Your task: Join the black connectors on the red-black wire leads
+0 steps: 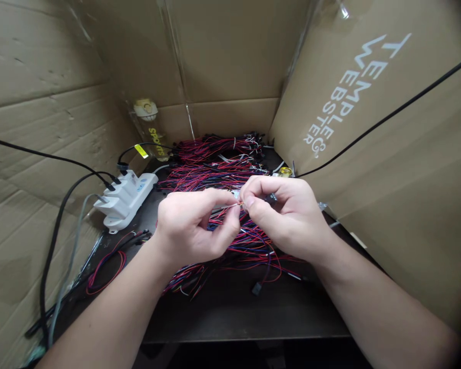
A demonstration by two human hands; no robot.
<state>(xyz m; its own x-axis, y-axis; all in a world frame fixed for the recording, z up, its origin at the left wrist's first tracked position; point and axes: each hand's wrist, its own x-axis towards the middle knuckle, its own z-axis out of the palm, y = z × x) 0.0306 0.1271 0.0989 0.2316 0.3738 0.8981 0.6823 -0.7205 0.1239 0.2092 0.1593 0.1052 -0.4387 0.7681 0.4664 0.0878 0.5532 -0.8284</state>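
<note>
My left hand (192, 220) and my right hand (284, 215) meet over the middle of a dark table (230, 312). Both pinch the bare end of a thin wire (236, 204) between thumb and fingers, fingertips almost touching. The right hand also has a small black connector (271, 197) tucked against its fingers. Beneath the hands lies a heap of red, blue and black wires (223, 174), spreading from the back of the table toward the front.
A white power strip (125, 197) with plugged-in cables sits at the left. A looped red and black wire (105, 266) lies at the front left. Cardboard walls (369, 128) enclose the table on three sides. A clear bottle (148, 128) stands at the back.
</note>
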